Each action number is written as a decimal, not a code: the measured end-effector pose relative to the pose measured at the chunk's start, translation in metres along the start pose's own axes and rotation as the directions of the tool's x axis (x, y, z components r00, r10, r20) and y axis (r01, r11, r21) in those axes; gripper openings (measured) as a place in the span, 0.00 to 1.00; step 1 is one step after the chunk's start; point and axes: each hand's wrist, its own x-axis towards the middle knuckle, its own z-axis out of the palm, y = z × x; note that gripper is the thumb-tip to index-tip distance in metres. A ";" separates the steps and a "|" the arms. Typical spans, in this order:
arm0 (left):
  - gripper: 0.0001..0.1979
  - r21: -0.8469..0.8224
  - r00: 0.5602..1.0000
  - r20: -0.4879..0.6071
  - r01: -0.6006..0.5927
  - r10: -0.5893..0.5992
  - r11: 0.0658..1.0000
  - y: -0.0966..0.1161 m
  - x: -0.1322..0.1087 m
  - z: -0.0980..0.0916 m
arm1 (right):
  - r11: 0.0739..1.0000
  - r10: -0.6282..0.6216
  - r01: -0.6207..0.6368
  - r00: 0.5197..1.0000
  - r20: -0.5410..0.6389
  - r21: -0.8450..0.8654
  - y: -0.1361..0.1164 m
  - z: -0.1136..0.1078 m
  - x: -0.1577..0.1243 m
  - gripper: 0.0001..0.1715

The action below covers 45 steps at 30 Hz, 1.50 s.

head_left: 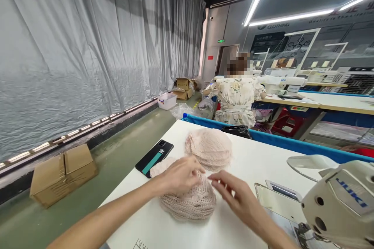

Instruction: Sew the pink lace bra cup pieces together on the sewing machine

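Note:
A stack of pale pink knitted pieces [189, 206] lies on the white table in front of me. My left hand [182, 175] is over the stack's upper part, palm down, its fingers loosely bent and apart. From the right, my right hand [233, 188] reaches to the stack's edge with thumb and fingers curved and spaced apart, fingertips close to those of the left. No held item shows in either hand. Just beyond lies a second pale pink knitted pile [209, 148]. A black phone [154, 157] with a green stripe lies at the table's left edge.
A white JUKI sewing machine [339, 198] stands at the right of the white table [248, 151]. Blue cloth [280, 140] runs along the far edge. A cardboard box [64, 173] sits on the floor at left. A person [236, 101] sits ahead, back turned.

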 end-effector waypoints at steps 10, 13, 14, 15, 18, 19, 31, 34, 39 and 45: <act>0.07 -0.119 0.998 -0.059 0.002 -0.009 0.993 0.002 -0.039 0.024 | 0.964 -0.149 0.166 0.984 0.093 -0.209 -0.014 0.026 -0.054 0.13; 0.05 -0.235 0.990 -0.113 0.051 -0.080 0.971 0.002 -0.038 0.020 | 0.954 -0.176 0.198 0.978 0.114 -0.225 -0.017 0.024 -0.057 0.15; 0.05 -0.282 0.987 -0.116 0.073 -0.110 0.957 0.001 -0.037 0.018 | 0.955 -0.185 0.206 0.976 0.116 -0.212 -0.018 0.024 -0.057 0.15; 0.05 -0.331 0.984 -0.111 0.095 -0.139 0.939 0.000 -0.036 0.017 | 0.955 -0.194 0.213 0.975 0.110 -0.204 -0.019 0.023 -0.056 0.16; 0.05 -0.467 0.977 -0.071 0.148 -0.204 0.872 -0.006 -0.034 0.016 | 0.948 -0.206 0.215 0.977 0.062 -0.234 -0.020 0.022 -0.048 0.16; 0.06 -0.502 0.974 -0.058 0.161 -0.219 0.850 -0.007 -0.034 0.016 | 0.943 -0.204 0.211 0.978 0.054 -0.259 -0.021 0.022 -0.044 0.15; 0.05 -0.595 0.952 -0.043 0.219 -0.302 0.774 -0.014 -0.043 0.022 | 0.877 -0.186 0.225 0.974 0.131 -0.425 -0.021 0.027 -0.041 0.15; 0.03 -0.576 0.954 -0.065 0.205 -0.294 0.791 -0.013 -0.044 0.024 | 0.875 -0.166 0.205 0.978 0.125 -0.438 -0.019 0.027 -0.040 0.16; 0.04 -0.591 0.955 -0.062 0.198 -0.290 0.782 -0.014 -0.044 0.023 | 0.895 -0.135 0.184 0.980 0.147 -0.406 -0.025 0.023 -0.037 0.16; 0.03 -0.710 0.941 -0.073 0.183 -0.329 0.680 -0.013 -0.044 0.023 | 0.920 -0.127 0.154 0.987 0.098 -0.360 -0.031 0.025 -0.030 0.17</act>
